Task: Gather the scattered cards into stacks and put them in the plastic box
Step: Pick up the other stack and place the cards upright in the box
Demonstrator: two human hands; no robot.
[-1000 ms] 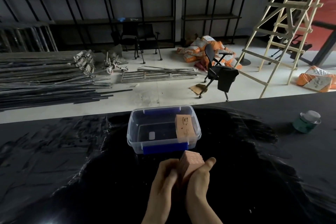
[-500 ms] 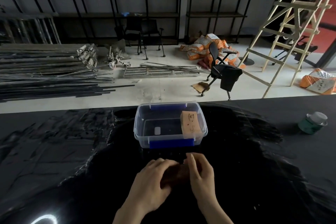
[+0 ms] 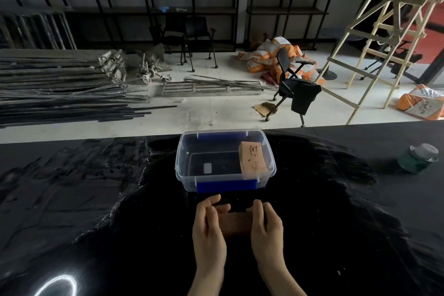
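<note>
From the head camera, both hands sit low on a black table (image 3: 336,235), just in front of a clear plastic box (image 3: 185,163). The left hand (image 3: 209,228) and the right hand (image 3: 265,226) face each other with a stack of cards (image 3: 236,223) pressed between them; the stack lies flat on the table, brownish and dim in the shadow. The left thumb curls over the stack's far left corner and the other left fingers (image 3: 211,204) are bent down along its left edge, close together. The right fingers (image 3: 258,206) are likewise curled and held together along the right edge, so the stack is squeezed from both sides. The box stands open just beyond the hands, apart from them, with a blue clip on its near wall and another on its far wall. Inside it, against the right wall, a second stack of orange cards (image 3: 252,158) leans at a tilt, its printed face turned up. A small pale label shows on the box floor near the middle. Well to the right on the table stands a green jar (image 3: 416,158) with a pale lid. Past the table's far edge lies a light floor with a wooden ladder (image 3: 374,31) at right, a black office chair (image 3: 293,84) and a pile of metal rods (image 3: 60,94) at left.
</note>
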